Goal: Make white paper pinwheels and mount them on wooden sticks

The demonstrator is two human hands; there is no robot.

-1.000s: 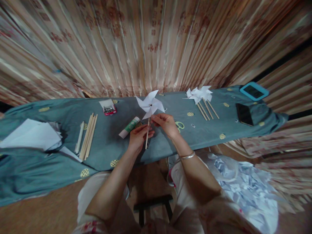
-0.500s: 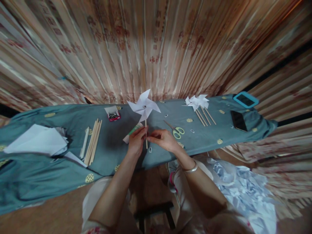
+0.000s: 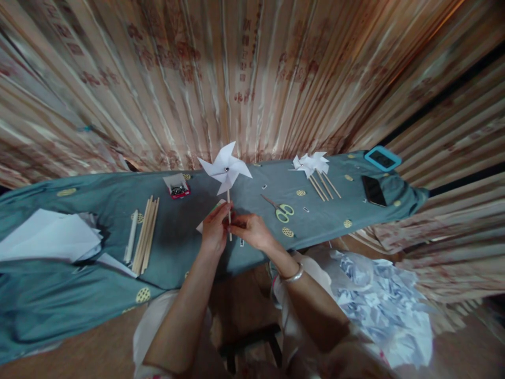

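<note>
While upright — pinwheel stick [image 3: 228, 197] between hands [image 3: 214, 232] [image 3: 253, 230].

One head-worn view, forward and down onto the nearby table [image 3: 252, 197], with the curtain [image 3: 221, 79] beyond.

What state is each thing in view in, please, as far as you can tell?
Pinwheel: assembled, held upright
Left hand: closed on the pinwheel's stick
Right hand: bent at the stick, grip unclear
Scissors: lying down, blades apparently closed
Small box: open, metal pieces inside
Tube: mostly hidden, cap unclear
Other pinwheels: lying bunched
Loose sticks: lying together
Paper: stacked unevenly
Phone: lying flat, screen dark
Blue-framed device: display unreadable
</note>
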